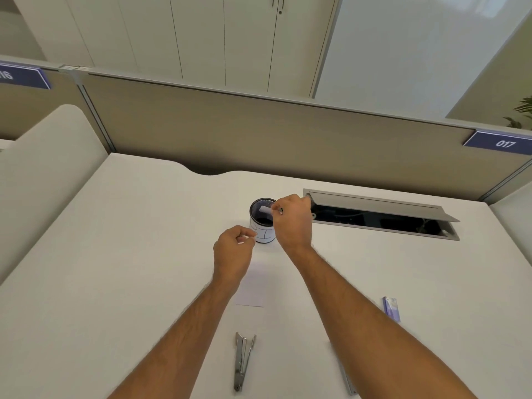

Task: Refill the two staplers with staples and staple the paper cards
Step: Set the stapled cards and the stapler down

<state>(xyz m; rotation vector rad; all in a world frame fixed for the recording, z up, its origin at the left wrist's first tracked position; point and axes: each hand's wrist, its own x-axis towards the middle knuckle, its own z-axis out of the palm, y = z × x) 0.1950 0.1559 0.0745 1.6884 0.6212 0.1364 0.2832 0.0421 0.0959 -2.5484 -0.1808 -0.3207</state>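
Hands pinch small items by the mesh cup (262,223): left hand (233,251) beside it, right hand (292,221) over its rim

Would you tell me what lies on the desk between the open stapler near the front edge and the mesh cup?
In the head view, a white paper card lies flat between the open stapler and the mesh cup; the left hand hovers over its far end.

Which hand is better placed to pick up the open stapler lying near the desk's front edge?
Probably left: the open stapler lies just beside the left forearm, while the right hand is over the mesh cup, pinching something.
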